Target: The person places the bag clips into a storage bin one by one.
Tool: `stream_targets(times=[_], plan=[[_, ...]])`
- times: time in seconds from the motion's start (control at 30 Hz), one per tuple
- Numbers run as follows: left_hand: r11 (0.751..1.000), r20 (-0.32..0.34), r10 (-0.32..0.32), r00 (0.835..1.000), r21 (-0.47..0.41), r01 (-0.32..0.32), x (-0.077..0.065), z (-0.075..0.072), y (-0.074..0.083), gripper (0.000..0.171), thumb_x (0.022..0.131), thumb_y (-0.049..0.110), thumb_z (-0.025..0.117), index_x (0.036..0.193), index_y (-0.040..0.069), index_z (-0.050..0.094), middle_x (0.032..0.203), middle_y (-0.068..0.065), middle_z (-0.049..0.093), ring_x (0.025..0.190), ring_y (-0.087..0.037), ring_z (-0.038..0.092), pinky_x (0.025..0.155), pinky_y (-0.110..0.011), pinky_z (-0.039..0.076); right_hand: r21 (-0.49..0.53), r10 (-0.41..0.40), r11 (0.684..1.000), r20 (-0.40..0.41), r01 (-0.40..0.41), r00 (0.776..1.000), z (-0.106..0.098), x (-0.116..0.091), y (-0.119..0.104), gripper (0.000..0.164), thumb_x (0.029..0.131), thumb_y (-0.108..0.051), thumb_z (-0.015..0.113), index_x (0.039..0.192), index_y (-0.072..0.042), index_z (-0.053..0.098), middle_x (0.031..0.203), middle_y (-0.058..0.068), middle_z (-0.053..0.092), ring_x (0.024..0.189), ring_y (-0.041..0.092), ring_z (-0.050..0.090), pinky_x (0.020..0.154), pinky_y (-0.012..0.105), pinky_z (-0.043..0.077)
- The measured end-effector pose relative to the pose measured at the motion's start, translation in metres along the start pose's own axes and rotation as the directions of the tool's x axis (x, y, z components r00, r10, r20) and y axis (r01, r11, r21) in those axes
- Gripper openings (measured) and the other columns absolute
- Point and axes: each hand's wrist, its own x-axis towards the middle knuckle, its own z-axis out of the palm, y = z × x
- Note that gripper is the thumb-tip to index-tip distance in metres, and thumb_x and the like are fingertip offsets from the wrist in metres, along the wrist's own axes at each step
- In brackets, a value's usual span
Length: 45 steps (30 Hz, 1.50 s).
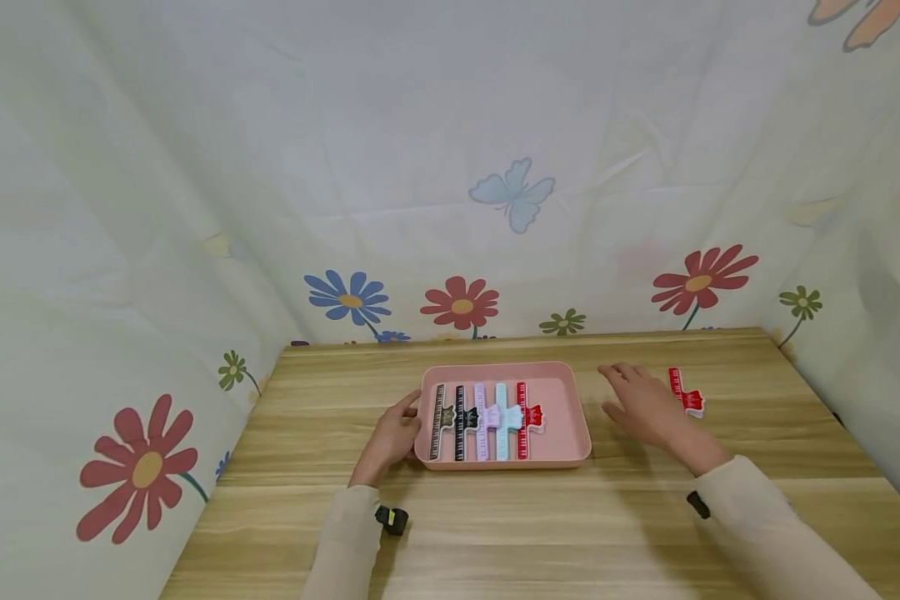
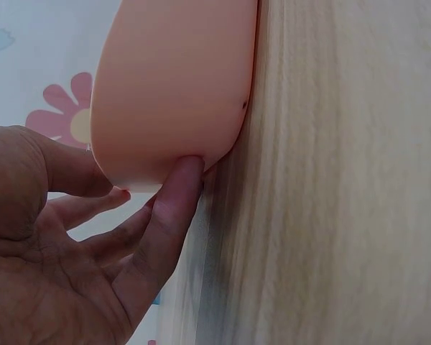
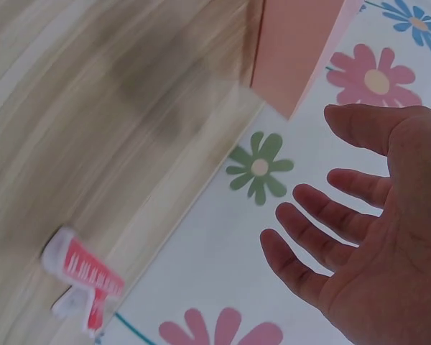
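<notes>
My left hand [image 1: 395,432] touches the left end of a pink tray [image 1: 562,417]. Close up in the left wrist view, its thumb reaches the rim and a fingertip lies against the tray's outer wall [image 2: 172,86]. Inside stand several page clips in a row: dark brown [image 1: 437,425], black [image 1: 460,425], lilac [image 1: 482,425], light blue [image 1: 502,425] and red [image 1: 522,425]. To the right of the tray, my right hand [image 1: 642,407] hovers with fingers spread and nothing in them. Another red clip [image 1: 690,400] lies just beyond it on the table, also in the right wrist view [image 3: 90,277].
The wood-grain table [image 1: 495,533] ends at a pale curtain [image 1: 390,192] printed with flowers and a butterfly. Curtain also hangs along the left and right sides. Each wrist carries a small black camera, the left one [image 1: 392,521] showing beside the sleeve.
</notes>
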Motion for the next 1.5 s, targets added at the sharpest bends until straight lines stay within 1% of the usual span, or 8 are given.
stream_targets(times=[0.17, 0.33, 0.67, 0.97, 1.1, 1.2, 1.33, 1.5], plan=[[1.000, -0.001, 0.000, 1.000, 0.003, 0.000, 0.000, 0.000, 0.000, 0.055, 0.098, 0.007, 0.046, 0.152, 0.016, 0.037, 0.131, -0.024, 0.057, 0.080, -0.021, 0.066, 0.049, -0.031, 0.055, -0.020, 0.005, 1.000, -0.008, -0.005, 1.000, -0.003, -0.007, 0.011, 0.062, 0.090, -0.023, 0.070, 0.142, 0.000, 0.046, 0.137, 0.026, 0.052, 0.125, 0.045, 0.050, 0.099, 0.062, 0.047], [1.000, -0.004, 0.005, 1.000, 0.007, -0.005, 0.000, 0.000, 0.000, 0.055, 0.098, 0.007, 0.046, 0.152, 0.015, 0.037, 0.131, -0.024, 0.057, 0.084, -0.023, 0.066, 0.049, -0.031, 0.056, -0.042, 0.014, 0.999, -0.018, -0.015, 1.000, -0.002, -0.014, 0.024, 0.060, 0.090, -0.023, 0.069, 0.141, 0.001, 0.046, 0.136, 0.028, 0.052, 0.123, 0.047, 0.050, 0.097, 0.065, 0.046], [1.000, -0.004, 0.009, 1.000, 0.009, -0.009, 0.001, 0.000, 0.000, 0.055, 0.098, 0.007, 0.046, 0.152, 0.015, 0.038, 0.131, -0.025, 0.057, 0.083, -0.023, 0.066, 0.049, -0.032, 0.056, -0.067, 0.007, 0.998, -0.049, -0.010, 0.999, 0.001, -0.025, 0.051, 0.056, 0.091, -0.020, 0.067, 0.137, 0.005, 0.048, 0.128, 0.029, 0.055, 0.118, 0.051, 0.050, 0.089, 0.064, 0.048], [1.000, -0.009, 0.014, 1.000, 0.013, -0.014, 0.001, 0.001, 0.000, 0.055, 0.097, 0.005, 0.047, 0.151, 0.012, 0.039, 0.130, -0.026, 0.057, 0.079, -0.020, 0.065, 0.047, -0.031, 0.056, -0.048, 0.042, 0.998, -0.027, -0.043, 0.999, 0.000, -0.034, 0.071, 0.052, 0.092, -0.016, 0.063, 0.137, 0.006, 0.047, 0.132, 0.034, 0.051, 0.119, 0.053, 0.048, 0.093, 0.067, 0.045], [1.000, -0.013, 0.015, 1.000, 0.020, -0.014, 0.001, 0.001, -0.001, 0.055, 0.097, 0.006, 0.047, 0.151, 0.013, 0.040, 0.130, -0.026, 0.057, 0.079, -0.021, 0.065, 0.047, -0.031, 0.055, -0.055, 0.064, 0.996, -0.027, -0.065, 0.998, 0.002, -0.039, 0.079, 0.055, 0.090, -0.017, 0.066, 0.137, 0.006, 0.048, 0.130, 0.033, 0.052, 0.117, 0.052, 0.048, 0.094, 0.066, 0.045], [1.000, -0.015, 0.009, 1.000, 0.020, -0.009, 0.000, 0.001, -0.001, 0.055, 0.097, 0.007, 0.048, 0.151, 0.014, 0.040, 0.130, -0.026, 0.057, 0.080, -0.021, 0.065, 0.047, -0.031, 0.056, -0.057, 0.068, 0.996, -0.024, -0.069, 0.997, 0.003, -0.042, 0.084, 0.053, 0.089, -0.012, 0.065, 0.136, 0.008, 0.048, 0.127, 0.033, 0.053, 0.116, 0.052, 0.049, 0.095, 0.066, 0.045], [1.000, -0.014, 0.007, 1.000, 0.019, -0.007, 0.000, 0.001, 0.000, 0.055, 0.097, 0.007, 0.048, 0.151, 0.015, 0.040, 0.131, -0.025, 0.057, 0.081, -0.021, 0.065, 0.047, -0.031, 0.056, -0.053, 0.079, 0.995, -0.010, -0.079, 0.997, 0.003, -0.046, 0.089, 0.052, 0.087, -0.007, 0.063, 0.134, 0.010, 0.049, 0.127, 0.034, 0.052, 0.116, 0.052, 0.049, 0.093, 0.067, 0.045], [1.000, -0.009, 0.013, 1.000, 0.020, -0.013, 0.000, 0.001, 0.001, 0.055, 0.097, 0.007, 0.048, 0.151, 0.013, 0.039, 0.131, -0.026, 0.056, 0.081, -0.022, 0.066, 0.047, -0.031, 0.056, -0.070, 0.081, 0.994, 0.017, -0.080, 0.997, 0.005, -0.049, 0.094, 0.053, 0.085, -0.007, 0.065, 0.131, 0.012, 0.050, 0.125, 0.036, 0.052, 0.114, 0.054, 0.050, 0.094, 0.067, 0.045]])
